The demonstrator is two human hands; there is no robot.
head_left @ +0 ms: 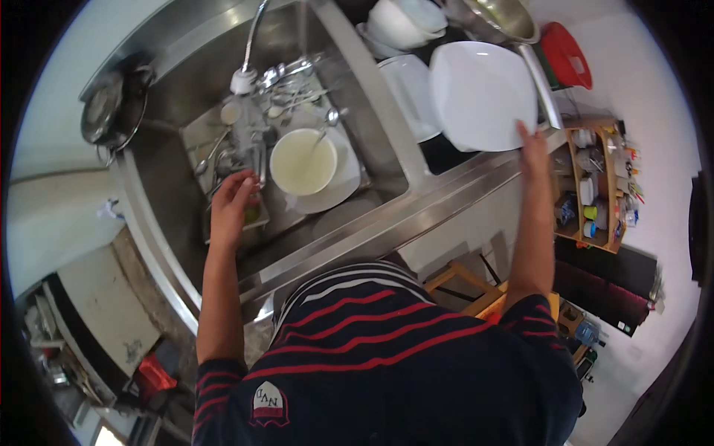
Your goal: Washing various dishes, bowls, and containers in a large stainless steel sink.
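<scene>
At the right, my right hand grips the near right edge of a white square plate, held over the rack area beside the sink. Another white plate lies partly under it. My left hand hovers over the left part of the metal sink, fingers loosely bent and nothing visible in them. Near it stands a white bowl of cloudy liquid with a spoon in it, resting on a white plate. Several spoons and other cutlery lie in the sink beyond the bowl.
A faucet with a white nozzle hangs over the sink. A lidded metal pot sits on the left rim. White bowls, a long-handled steel pan and a red basin are at the far right. A wooden shelf stands farther right.
</scene>
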